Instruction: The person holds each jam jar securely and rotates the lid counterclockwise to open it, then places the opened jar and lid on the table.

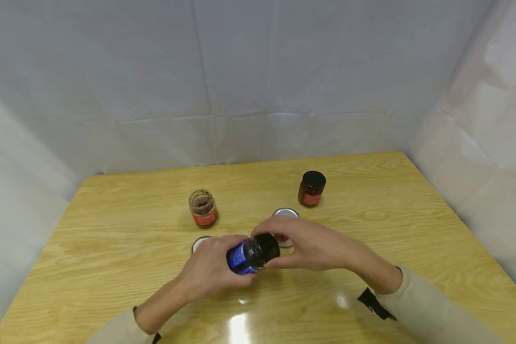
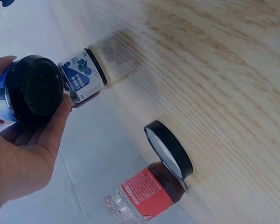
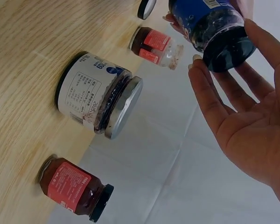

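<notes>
A dark glass jar with a blue label is held tilted above the table, its black lid turned to the right. My left hand grips the jar round its body. In the left wrist view, the jar's dark round base faces the camera. The thumb and fingers of my right hand reach round the lid from either side, with the palm clear of it. Behind the right hand stands a white-labelled blueberry jar with a silver lid, partly hidden in the head view.
An uncapped red-labelled jar stands left of centre on the wooden table. A loose black-rimmed lid with a pale inside lies nearer, partly behind my left hand. At the back right is a red-labelled jar with a black lid.
</notes>
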{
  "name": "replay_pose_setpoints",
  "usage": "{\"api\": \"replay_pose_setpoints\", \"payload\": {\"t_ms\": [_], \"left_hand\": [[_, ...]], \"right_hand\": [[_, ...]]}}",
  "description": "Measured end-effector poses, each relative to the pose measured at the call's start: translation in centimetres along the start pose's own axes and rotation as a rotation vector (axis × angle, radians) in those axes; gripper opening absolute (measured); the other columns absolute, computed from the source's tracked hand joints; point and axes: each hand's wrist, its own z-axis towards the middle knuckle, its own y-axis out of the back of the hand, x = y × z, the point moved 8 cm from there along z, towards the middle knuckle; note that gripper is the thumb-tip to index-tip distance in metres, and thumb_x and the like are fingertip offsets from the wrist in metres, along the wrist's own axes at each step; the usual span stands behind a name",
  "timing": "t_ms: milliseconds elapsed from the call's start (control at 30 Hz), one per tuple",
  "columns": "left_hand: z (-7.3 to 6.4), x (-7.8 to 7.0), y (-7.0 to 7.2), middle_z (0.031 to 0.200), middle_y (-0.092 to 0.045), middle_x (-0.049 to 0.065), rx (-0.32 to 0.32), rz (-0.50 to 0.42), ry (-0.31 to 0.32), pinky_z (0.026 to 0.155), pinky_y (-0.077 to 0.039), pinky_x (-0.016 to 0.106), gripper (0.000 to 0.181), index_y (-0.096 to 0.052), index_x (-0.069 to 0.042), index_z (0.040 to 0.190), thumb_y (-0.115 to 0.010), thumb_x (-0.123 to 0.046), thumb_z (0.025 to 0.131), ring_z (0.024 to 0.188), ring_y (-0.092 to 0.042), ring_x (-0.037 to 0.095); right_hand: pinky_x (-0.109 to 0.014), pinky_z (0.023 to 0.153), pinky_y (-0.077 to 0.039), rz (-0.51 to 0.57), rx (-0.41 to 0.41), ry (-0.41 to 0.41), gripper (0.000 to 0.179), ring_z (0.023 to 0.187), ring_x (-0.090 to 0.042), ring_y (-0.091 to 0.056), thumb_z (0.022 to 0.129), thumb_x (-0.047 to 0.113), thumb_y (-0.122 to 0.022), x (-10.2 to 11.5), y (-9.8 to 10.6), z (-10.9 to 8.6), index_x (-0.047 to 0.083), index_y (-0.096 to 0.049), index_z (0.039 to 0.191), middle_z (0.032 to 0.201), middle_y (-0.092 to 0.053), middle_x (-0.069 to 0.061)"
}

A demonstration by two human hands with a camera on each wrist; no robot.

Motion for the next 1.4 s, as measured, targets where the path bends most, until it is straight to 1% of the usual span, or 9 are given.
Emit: {"api": "replay_pose_setpoints", "payload": {"t_ms": [100, 300, 400, 500, 633, 733, 1000, 1233, 1400], "left_hand": [[0.0, 0.0, 0.0, 0.089, -0.067, -0.006, -0.001, -0.001, -0.007, 0.06, -0.047, 0.021, 0.049, -0.068, -0.017, 0.106, -0.081, -0.039, 0.065, 0.071, -0.057, 0.004], [0.0, 0.1, -0.1, 0.093, -0.068, -0.002, -0.013, 0.048, 0.011, 0.06, -0.047, 0.021, 0.053, -0.068, -0.015, 0.109, -0.083, -0.037, 0.063, 0.073, -0.058, 0.006], [0.0, 0.1, -0.1, 0.095, -0.068, -0.002, -0.009, 0.065, 0.015, 0.062, -0.047, 0.022, 0.055, -0.068, -0.014, 0.111, -0.082, -0.038, 0.063, 0.074, -0.058, 0.006], [0.1, 0.2, -0.1, 0.096, -0.069, -0.002, -0.003, 0.087, 0.015, 0.063, -0.047, 0.023, 0.054, -0.068, -0.015, 0.11, -0.082, -0.039, 0.063, 0.075, -0.058, 0.006], [0.1, 0.1, 0.0, 0.093, -0.068, -0.005, -0.01, 0.103, 0.003, 0.064, -0.045, 0.024, 0.052, -0.068, -0.017, 0.108, -0.082, -0.039, 0.063, 0.073, -0.057, 0.004], [0.0, 0.1, 0.2, 0.091, -0.068, -0.007, -0.02, 0.09, -0.007, 0.063, -0.044, 0.024, 0.051, -0.068, -0.018, 0.107, -0.082, -0.039, 0.062, 0.07, -0.055, 0.002], [-0.2, 0.2, 0.2, 0.09, -0.067, -0.009, 0.007, 0.042, 0.002, 0.064, -0.045, 0.024, 0.05, -0.068, -0.02, 0.107, -0.083, -0.038, 0.063, 0.071, -0.056, 0.001], [-0.4, 0.4, -0.2, 0.091, -0.066, -0.01, 0.031, -0.008, 0.009, 0.063, -0.048, 0.021, 0.054, -0.066, -0.021, 0.112, -0.083, -0.037, 0.063, 0.074, -0.057, 0.001], [-0.5, 0.7, -0.2, 0.091, -0.065, -0.011, 0.033, -0.008, 0.031, 0.063, -0.047, 0.021, 0.055, -0.065, -0.02, 0.112, -0.082, -0.039, 0.063, 0.074, -0.056, 0.002]], "right_hand": [[-0.03, 0.086, -0.048, -0.016, 0.012, 0.009, 0.054, 0.107, -0.006, -0.05, 0.084, 0.034, -0.074, -0.1, 0.0, 0.0, 0.018, -0.054, 0.132, 0.122, -0.054, 0.01], [-0.026, 0.077, -0.048, -0.042, -0.019, -0.216, 0.071, 0.092, -0.004, -0.056, 0.085, 0.064, -0.056, -1.2, -0.1, -0.1, 0.022, -0.045, 0.142, 0.122, -0.053, 0.009], [-0.025, 0.071, -0.047, -0.078, -0.039, -0.275, 0.068, 0.083, -0.003, -0.055, 0.086, 0.068, -0.049, -1.2, -0.1, 0.1, 0.023, -0.052, 0.136, 0.113, -0.056, 0.011], [-0.025, 0.07, -0.047, -0.103, -0.041, -0.274, 0.059, 0.077, -0.002, -0.054, 0.088, 0.064, -0.05, -1.0, -0.2, 0.4, 0.022, -0.058, 0.128, 0.104, -0.057, 0.013], [-0.024, 0.066, -0.047, -0.099, -0.036, -0.237, 0.05, 0.075, -0.003, -0.053, 0.088, 0.057, -0.058, -0.8, -0.2, 0.6, 0.022, -0.061, 0.123, 0.098, -0.057, 0.014], [-0.024, 0.067, -0.047, -0.103, -0.026, -0.195, 0.052, 0.079, -0.004, -0.053, 0.087, 0.054, -0.062, -0.6, -0.1, 0.5, 0.02, -0.06, 0.126, 0.104, -0.058, 0.012], [-0.026, 0.089, -0.045, -0.186, -0.017, 0.048, 0.049, 0.11, -0.006, -0.05, 0.087, 0.043, -0.068, 0.7, 0.1, 0.2, 0.02, -0.059, 0.129, 0.124, -0.055, 0.008], [-0.028, 0.092, -0.044, -0.243, -0.015, 0.202, 0.049, 0.11, -0.01, -0.051, 0.083, 0.036, -0.074, 1.9, 0.0, 0.1, 0.018, -0.061, 0.126, 0.125, -0.055, 0.006], [-0.029, 0.094, -0.043, -0.251, -0.029, 0.245, 0.05, 0.113, -0.011, -0.05, 0.083, 0.036, -0.074, 2.0, 0.1, 0.0, 0.018, -0.059, 0.127, 0.127, -0.054, 0.005]]}}
